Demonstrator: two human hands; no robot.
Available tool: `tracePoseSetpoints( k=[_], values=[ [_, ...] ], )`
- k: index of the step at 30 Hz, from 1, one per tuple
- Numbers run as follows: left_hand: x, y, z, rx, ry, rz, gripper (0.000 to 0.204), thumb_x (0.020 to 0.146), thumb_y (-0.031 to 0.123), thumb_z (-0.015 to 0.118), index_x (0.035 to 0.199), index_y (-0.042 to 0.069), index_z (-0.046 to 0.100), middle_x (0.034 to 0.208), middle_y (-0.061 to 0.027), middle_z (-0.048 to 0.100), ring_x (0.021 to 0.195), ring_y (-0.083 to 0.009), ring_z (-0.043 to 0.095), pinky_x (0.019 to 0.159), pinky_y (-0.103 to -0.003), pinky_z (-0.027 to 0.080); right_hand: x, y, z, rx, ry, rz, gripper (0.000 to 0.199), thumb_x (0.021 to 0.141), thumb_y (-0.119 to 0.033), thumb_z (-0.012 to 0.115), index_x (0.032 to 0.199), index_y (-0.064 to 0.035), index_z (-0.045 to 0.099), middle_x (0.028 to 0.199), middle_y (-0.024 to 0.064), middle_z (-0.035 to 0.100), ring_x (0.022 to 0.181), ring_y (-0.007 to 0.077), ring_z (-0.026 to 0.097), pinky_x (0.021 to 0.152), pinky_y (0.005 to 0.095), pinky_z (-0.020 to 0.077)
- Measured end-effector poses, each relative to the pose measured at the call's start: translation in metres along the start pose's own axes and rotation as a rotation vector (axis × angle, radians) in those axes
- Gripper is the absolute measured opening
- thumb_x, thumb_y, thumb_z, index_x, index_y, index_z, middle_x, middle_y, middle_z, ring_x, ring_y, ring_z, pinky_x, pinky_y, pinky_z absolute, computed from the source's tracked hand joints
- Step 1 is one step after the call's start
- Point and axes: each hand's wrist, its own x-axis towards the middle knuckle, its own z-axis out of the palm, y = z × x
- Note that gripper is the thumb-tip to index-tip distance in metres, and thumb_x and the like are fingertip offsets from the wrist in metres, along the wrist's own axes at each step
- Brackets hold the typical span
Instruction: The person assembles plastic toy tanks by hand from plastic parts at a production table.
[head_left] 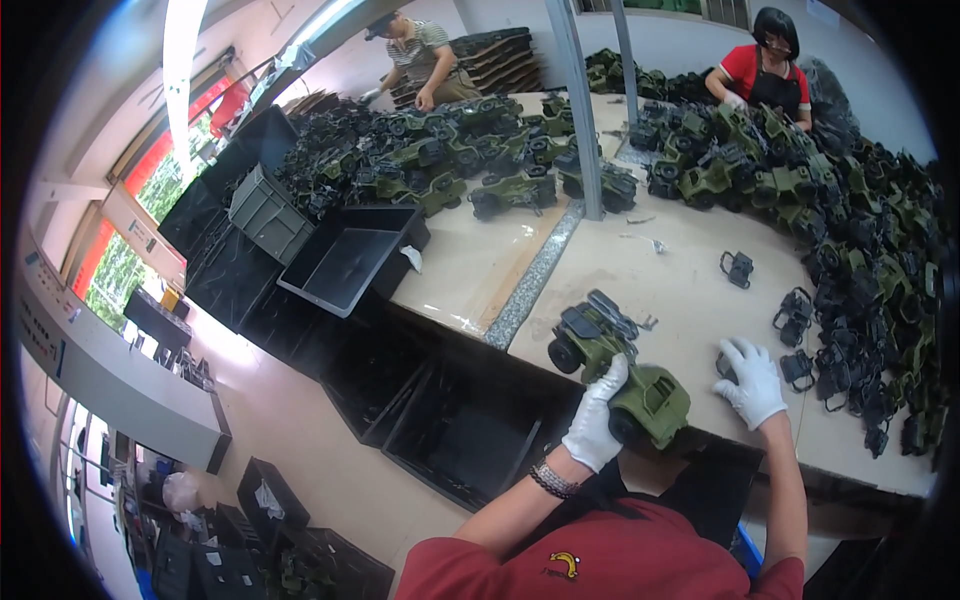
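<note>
My left hand (597,418), in a white glove, grips a green toy jeep (655,400) by its side near the table's front edge. The jeep is tilted, with black wheels and a dark frame at its far end. To the right, my gloved right hand (752,385) is low over the table, its fingers curled around a small dark plastic part (726,369) that they mostly hide. Close to this hand lie several loose black plastic parts (797,368), and another black part (737,268) sits farther back.
Toy jeeps (870,270) are heaped along the right and across the back (420,150). A metal post (588,150) rises from the table (680,250). Left of it stand a black tray (345,262) and lower black crates (465,430). Two people work behind the heaps.
</note>
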Motion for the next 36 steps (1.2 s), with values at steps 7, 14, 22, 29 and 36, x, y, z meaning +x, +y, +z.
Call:
tracePoseSetpoints(
  k=[7, 14, 22, 29, 36],
  values=[
    [0.008, 0.007, 0.002, 0.423, 0.029, 0.426, 0.033, 0.1, 0.035, 0.061, 0.119, 0.008, 0.061, 0.111, -0.0057, 0.066, 0.103, -0.0225, 0.067, 0.091, -0.04, 0.056, 0.009, -0.044, -0.014, 0.325, 0.165, -0.076, 0.066, 0.084, -0.038, 0.071, 0.138, -0.0051, 0.053, 0.123, 0.0184, 0.057, 0.112, 0.0385, 0.052, 0.097, 0.0434, 0.044],
    [0.017, -0.012, 0.006, 0.588, 0.011, 0.47, 0.045, 0.1, 0.036, 0.061, 0.122, -0.003, 0.06, 0.115, -0.0109, 0.066, 0.104, -0.0205, 0.065, 0.091, -0.038, 0.056, -0.008, -0.083, -0.021, 0.511, 0.187, -0.305, 0.07, 0.085, -0.048, 0.067, 0.137, -0.0037, 0.055, 0.129, 0.0172, 0.057, 0.109, 0.0358, 0.055, 0.097, 0.0423, 0.0439],
    [0.007, -0.022, -0.001, 0.582, 0.009, 0.509, 0.037, 0.097, 0.023, 0.067, 0.127, 0.005, 0.058, 0.117, -0.0062, 0.064, 0.103, -0.0175, 0.065, 0.09, -0.034, 0.056, -0.023, -0.085, -0.017, 0.536, 0.163, -0.341, 0.07, 0.087, -0.044, 0.068, 0.141, -0.0025, 0.052, 0.131, 0.0184, 0.057, 0.111, 0.037, 0.054, 0.098, 0.0433, 0.0434],
    [0.01, -0.021, -0.011, 0.711, -0.019, 0.584, 0.044, 0.088, 0.005, 0.075, 0.129, 0.006, 0.057, 0.12, -0.0043, 0.063, 0.106, -0.0156, 0.062, 0.094, -0.034, 0.053, -0.03, -0.081, 0.001, 0.504, 0.283, -0.445, 0.069, 0.096, -0.046, 0.058, 0.142, 0.0038, 0.047, 0.137, 0.0229, 0.054, 0.107, 0.0403, 0.056, 0.094, 0.0437, 0.046],
    [0.016, -0.024, 0.002, 0.571, -0.133, 0.402, 0.043, 0.1, 0.032, 0.062, 0.131, 0.004, 0.056, 0.123, -0.0088, 0.062, 0.112, -0.0201, 0.061, 0.097, -0.039, 0.051, -0.033, -0.087, -0.037, 0.369, 0.092, -0.309, 0.096, 0.084, -0.071, 0.053, 0.144, 0.0035, 0.043, 0.142, 0.0254, 0.048, 0.113, 0.0412, 0.055, 0.092, 0.0478, 0.0471]
  ],
)
